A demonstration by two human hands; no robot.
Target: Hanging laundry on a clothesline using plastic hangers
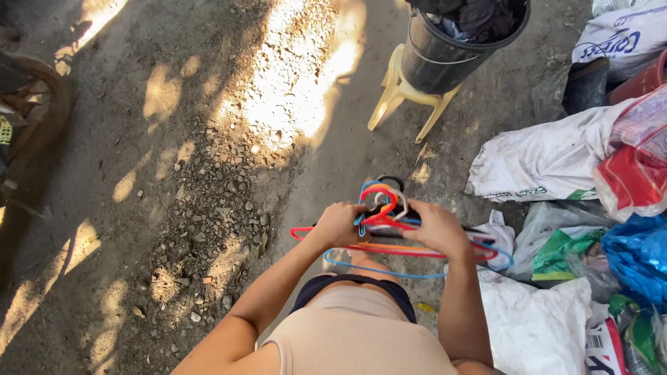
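Item: bundle of plastic clothes hangers [389, 229] — red, blue, orange and white — which we hold at waist height, in front of the body, above the dirt ground [174, 173]. Our left hand [338, 223] is closed on the left shoulder of the bundle; our right hand [438, 228] is clamped over the right side, fingers curled down across the bars. The hooks stand up between the two hands. Ahead: a black bucket [451, 48] full of dark clothes, tilted on a yellow plastic stool [403, 94]. To the right — white sacks [549, 160] and a blue plastic bag [636, 253], heaped just beside us
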